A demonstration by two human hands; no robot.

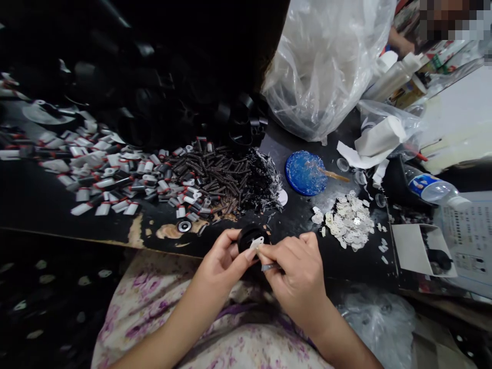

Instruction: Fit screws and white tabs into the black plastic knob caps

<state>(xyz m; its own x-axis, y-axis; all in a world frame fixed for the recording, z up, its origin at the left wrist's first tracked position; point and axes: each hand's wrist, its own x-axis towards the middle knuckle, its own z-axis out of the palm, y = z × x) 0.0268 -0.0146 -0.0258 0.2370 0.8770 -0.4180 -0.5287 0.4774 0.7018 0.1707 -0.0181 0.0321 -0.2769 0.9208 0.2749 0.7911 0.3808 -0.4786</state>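
Left fingers [241,263] clasping round black part [245,236], right fingers [275,250] pinching white plate [257,242]

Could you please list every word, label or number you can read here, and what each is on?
None can be read with certainty.
Blue label on the clear bottle: too blurred.
Printed sheet at right: characters too small and blurred.
Yellowish package, upper right: markings too blurred.
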